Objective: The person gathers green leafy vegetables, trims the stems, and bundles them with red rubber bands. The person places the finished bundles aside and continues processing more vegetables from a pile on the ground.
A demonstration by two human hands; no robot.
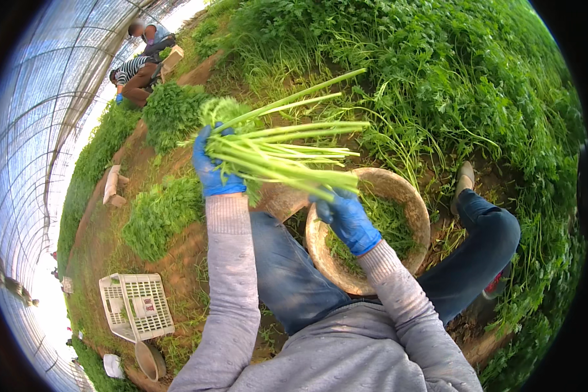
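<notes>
My left hand [215, 164], in a blue glove, is closed around a bunch of leafy greens with long pale stems [294, 142]. The leaves lie at the hand's left and behind it, while the bare stems fan out to the right. At the lower stem ends is my right hand [349, 218], also blue-gloved, its fingers bent on the lowest thick stems and a little blurred. Beneath it, between my legs, a round, worn basin [424, 220] holds loose green leaves and trimmings [389, 223].
Dense leafy crop [446, 88] grows ahead and to the right. Piles of greens [164, 215] lie on the soil at left, near a small stool [113, 186], a white plastic crate [152, 306] and a bowl [150, 361]. Two people [134, 76] work at upper left.
</notes>
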